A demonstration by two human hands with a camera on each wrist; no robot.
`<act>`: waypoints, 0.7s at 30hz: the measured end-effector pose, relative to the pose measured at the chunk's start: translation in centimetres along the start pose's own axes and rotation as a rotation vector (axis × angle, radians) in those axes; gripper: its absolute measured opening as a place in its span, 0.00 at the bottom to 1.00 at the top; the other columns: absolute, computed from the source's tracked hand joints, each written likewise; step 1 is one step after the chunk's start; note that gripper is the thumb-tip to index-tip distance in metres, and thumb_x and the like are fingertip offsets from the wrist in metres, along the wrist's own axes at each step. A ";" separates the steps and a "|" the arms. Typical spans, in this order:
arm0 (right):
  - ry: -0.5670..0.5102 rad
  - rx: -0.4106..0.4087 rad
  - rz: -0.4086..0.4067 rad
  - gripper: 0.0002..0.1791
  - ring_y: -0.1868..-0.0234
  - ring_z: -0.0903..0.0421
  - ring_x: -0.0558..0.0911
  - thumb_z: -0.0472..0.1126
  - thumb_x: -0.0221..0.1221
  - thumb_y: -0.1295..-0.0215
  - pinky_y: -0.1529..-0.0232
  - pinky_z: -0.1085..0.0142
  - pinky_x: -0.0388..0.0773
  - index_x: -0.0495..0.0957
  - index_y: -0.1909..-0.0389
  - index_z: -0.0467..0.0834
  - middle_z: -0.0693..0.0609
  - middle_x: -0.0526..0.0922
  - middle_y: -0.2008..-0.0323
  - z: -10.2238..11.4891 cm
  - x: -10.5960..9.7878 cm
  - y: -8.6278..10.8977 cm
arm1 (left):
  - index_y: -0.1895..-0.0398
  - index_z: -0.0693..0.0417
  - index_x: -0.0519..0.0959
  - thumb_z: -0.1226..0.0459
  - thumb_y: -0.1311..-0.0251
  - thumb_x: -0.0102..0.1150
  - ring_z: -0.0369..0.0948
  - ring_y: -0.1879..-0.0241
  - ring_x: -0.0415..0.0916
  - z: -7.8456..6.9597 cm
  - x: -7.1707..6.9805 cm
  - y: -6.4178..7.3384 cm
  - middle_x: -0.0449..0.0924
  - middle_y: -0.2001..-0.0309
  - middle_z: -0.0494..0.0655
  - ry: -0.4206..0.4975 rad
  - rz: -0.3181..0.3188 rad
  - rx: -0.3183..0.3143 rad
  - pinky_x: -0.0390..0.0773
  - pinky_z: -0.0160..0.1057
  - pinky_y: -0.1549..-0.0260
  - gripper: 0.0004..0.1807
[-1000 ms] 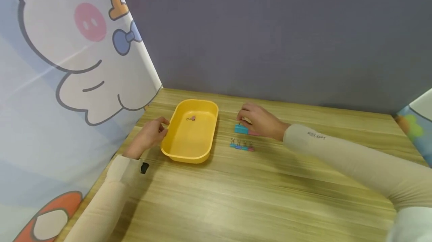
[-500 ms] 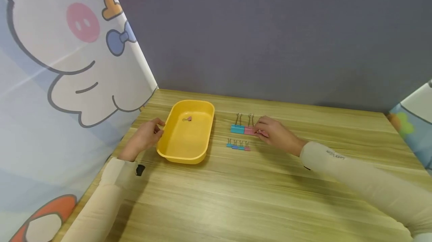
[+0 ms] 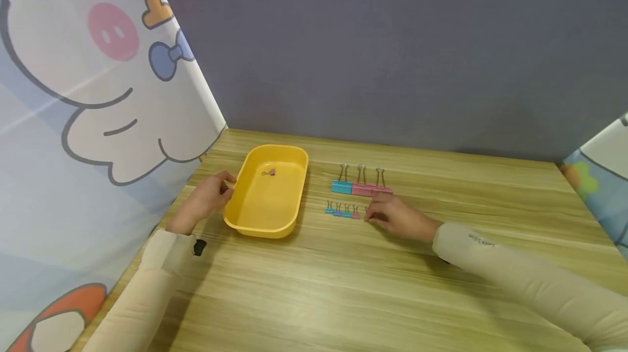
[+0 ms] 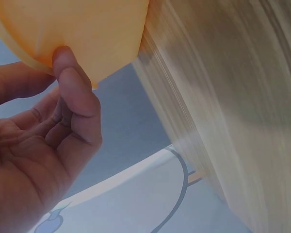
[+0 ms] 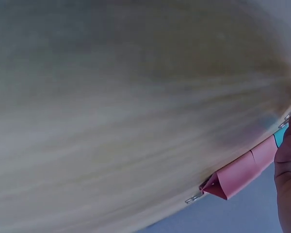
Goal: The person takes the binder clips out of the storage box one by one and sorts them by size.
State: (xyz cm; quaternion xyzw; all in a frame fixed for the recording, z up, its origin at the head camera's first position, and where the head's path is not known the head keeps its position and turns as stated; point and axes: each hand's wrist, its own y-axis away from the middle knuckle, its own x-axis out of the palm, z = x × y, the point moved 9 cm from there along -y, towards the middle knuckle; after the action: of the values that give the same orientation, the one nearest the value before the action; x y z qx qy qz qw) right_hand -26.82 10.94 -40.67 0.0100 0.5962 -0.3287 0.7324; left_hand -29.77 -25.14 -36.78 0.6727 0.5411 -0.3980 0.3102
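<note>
On the left, my left hand (image 3: 208,199) pinches the rim of the yellow tray (image 3: 261,230); the left wrist view shows its fingertips (image 4: 65,58) against the plastic. Inside the tray lies a small pink binder clip (image 3: 272,173). My right hand (image 3: 399,216) is at the right end of a row of several small binder clips (image 3: 342,214). Its fingertips pinch a small binder clip (image 3: 366,208), mostly hidden apart from a bit of wire handle. Just behind that row stand three large binder clips: a blue one (image 3: 342,187) and two pink ones (image 3: 361,190).
All of this stands on a wood-grain table (image 3: 304,292). A grey panel (image 3: 373,58) rises behind its far edge, and a cartoon-printed sheet (image 3: 118,123) runs along the left side.
My right hand has moved off the large clips, first rightward, then toward me to the end of the small row, uncovering all three large clips. The left hand stays on the tray.
</note>
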 end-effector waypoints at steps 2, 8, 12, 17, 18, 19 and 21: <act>-0.005 0.015 0.014 0.07 0.64 0.63 0.75 0.33 0.67 0.45 0.63 0.66 0.75 0.82 0.68 0.48 0.57 0.77 0.66 -0.1 0.3 0.0 | 0.50 0.71 0.71 0.72 0.37 0.51 0.43 0.77 0.71 0.0 0.0 0.0 0.77 0.73 0.53 0.000 0.000 0.002 0.73 0.41 0.76 0.13; 0.003 0.034 0.033 0.06 0.64 0.63 0.75 0.35 0.67 0.45 0.63 0.66 0.75 0.82 0.68 0.48 0.58 0.77 0.67 -0.3 0.7 -0.1 | 0.52 0.71 0.71 0.73 0.38 0.51 0.43 0.77 0.71 -0.2 0.0 0.0 0.77 0.73 0.53 0.000 -0.008 0.012 0.73 0.41 0.76 0.13; 0.002 0.052 0.037 0.06 0.65 0.63 0.75 0.36 0.67 0.45 0.64 0.66 0.75 0.82 0.68 0.49 0.58 0.77 0.67 -0.5 0.7 -0.1 | 0.52 0.71 0.71 0.73 0.38 0.51 0.43 0.77 0.71 -0.3 -0.1 -0.1 0.76 0.74 0.52 -0.007 -0.014 0.016 0.73 0.41 0.76 0.13; -0.002 0.053 0.032 0.05 0.64 0.63 0.74 0.36 0.68 0.45 0.63 0.66 0.75 0.82 0.68 0.48 0.59 0.76 0.66 -0.4 0.3 -0.3 | 0.51 0.71 0.71 0.73 0.37 0.52 0.43 0.77 0.71 -0.1 0.0 -0.1 0.76 0.73 0.52 -0.009 -0.007 0.008 0.73 0.41 0.76 0.13; -0.003 0.048 0.021 0.05 0.65 0.63 0.74 0.36 0.68 0.45 0.64 0.66 0.75 0.82 0.69 0.48 0.59 0.76 0.67 -0.3 0.1 -0.4 | 0.51 0.71 0.71 0.73 0.37 0.52 0.43 0.77 0.71 -0.1 0.0 -0.1 0.76 0.73 0.52 -0.009 -0.005 0.006 0.73 0.41 0.76 0.13; -0.004 0.040 0.008 0.06 0.65 0.63 0.74 0.36 0.68 0.46 0.64 0.65 0.75 0.82 0.70 0.48 0.58 0.76 0.67 -0.2 -0.1 -0.6 | 0.51 0.71 0.71 0.73 0.37 0.52 0.43 0.77 0.71 0.0 0.0 -0.1 0.76 0.73 0.52 -0.008 -0.003 0.005 0.73 0.41 0.76 0.13; -0.008 0.027 -0.014 0.06 0.66 0.62 0.75 0.35 0.69 0.47 0.64 0.64 0.75 0.81 0.70 0.46 0.57 0.76 0.67 0.0 -0.7 -1.0 | 0.51 0.70 0.71 0.72 0.37 0.52 0.43 0.77 0.71 0.0 0.0 -0.1 0.77 0.73 0.53 -0.008 0.000 0.004 0.73 0.41 0.76 0.13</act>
State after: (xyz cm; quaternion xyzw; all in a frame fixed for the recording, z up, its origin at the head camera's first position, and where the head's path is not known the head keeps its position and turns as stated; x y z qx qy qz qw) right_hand -27.35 10.42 -39.68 0.0140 0.5888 -0.3419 0.7323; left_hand -29.86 -25.08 -36.78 0.6717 0.5392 -0.4017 0.3108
